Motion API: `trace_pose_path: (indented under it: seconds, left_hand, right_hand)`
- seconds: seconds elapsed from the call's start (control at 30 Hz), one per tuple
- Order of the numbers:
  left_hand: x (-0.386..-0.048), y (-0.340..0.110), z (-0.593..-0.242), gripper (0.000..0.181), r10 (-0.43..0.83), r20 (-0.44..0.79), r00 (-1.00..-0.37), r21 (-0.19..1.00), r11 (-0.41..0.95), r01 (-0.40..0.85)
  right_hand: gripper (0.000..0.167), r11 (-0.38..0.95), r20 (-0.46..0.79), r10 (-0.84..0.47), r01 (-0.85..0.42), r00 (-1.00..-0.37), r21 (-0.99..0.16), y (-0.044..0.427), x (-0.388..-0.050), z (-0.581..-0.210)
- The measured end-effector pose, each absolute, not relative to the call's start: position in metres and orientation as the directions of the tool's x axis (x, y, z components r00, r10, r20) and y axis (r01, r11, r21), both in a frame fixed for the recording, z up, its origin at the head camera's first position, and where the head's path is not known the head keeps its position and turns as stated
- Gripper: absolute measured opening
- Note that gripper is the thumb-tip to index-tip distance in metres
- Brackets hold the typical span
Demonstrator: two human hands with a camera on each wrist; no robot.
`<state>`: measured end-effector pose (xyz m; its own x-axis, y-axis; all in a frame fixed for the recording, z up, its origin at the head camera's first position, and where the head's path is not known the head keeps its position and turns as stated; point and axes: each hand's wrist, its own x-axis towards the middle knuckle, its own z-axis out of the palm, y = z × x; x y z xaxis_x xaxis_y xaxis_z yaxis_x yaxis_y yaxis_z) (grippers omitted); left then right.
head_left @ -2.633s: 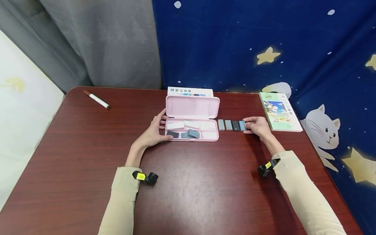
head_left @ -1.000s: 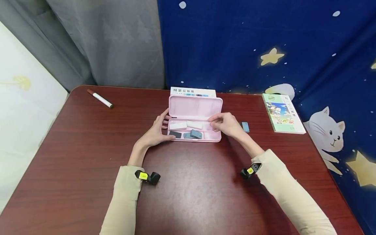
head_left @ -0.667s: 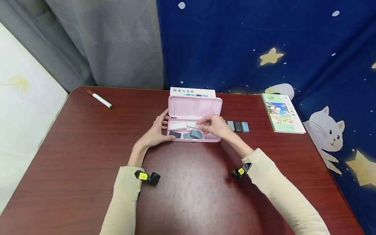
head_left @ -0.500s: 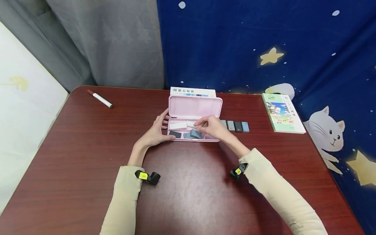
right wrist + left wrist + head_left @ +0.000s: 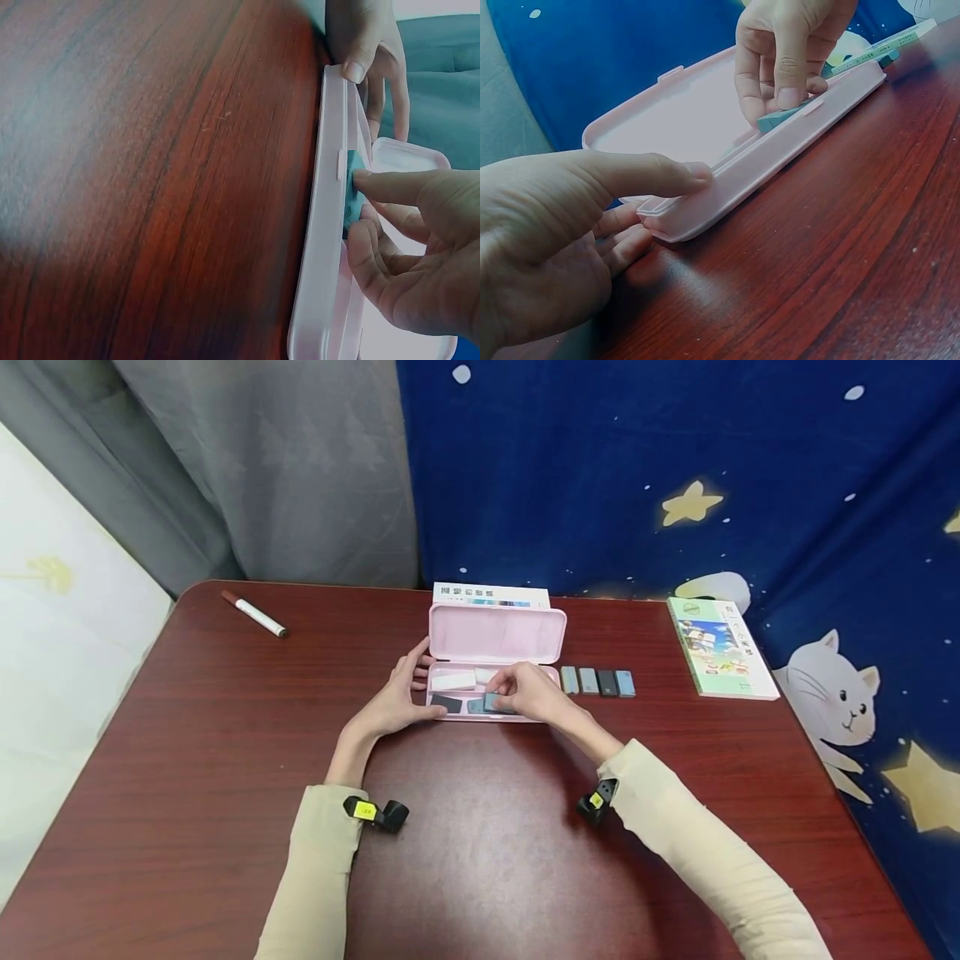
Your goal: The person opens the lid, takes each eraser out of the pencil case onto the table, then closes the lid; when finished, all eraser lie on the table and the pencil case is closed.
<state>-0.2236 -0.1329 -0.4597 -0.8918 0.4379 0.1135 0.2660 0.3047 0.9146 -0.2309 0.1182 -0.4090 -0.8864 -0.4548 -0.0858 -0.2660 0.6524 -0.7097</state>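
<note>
Tbl (image 5: 480, 860) is bearing pink case (image 5: 497, 635); R hand (image 5: 534, 695) is pinching blue-grey block (image 5: 351, 207), L hand (image 5: 393, 700) gripping case L of pinch.

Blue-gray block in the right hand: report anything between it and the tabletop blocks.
The right end wall of the pink pencil case stands between the blue-gray block, pinched by the right hand, and the row of four blocks.

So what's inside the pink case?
Two white blocks at the back; in front, a dark block and two blue-gray blocks, one pinched by the right hand. That hand hides part of one white block and most of the right end; contents there can't be seen.
</note>
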Motion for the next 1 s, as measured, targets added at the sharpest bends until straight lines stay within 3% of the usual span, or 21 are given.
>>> trace_pose_path:
  seconds: [0.67,1.0]
  left_hand:
    - [-0.222,-0.132,-0.457,0.112,0.44,0.112,-0.891,0.909,0.317,0.27]
    - [-0.204,-0.126,-0.42,0.106,0.449,0.08,-0.89,0.929,0.291,0.23]
  right_hand:
    - [0.014,0.659,-0.087,-0.454,-0.268,-0.887,-0.703,0.12,-0.229,-0.41]
    - [0.011,0.623,-0.069,-0.471,-0.276,-0.879,-0.732,0.123,-0.229,-0.409]
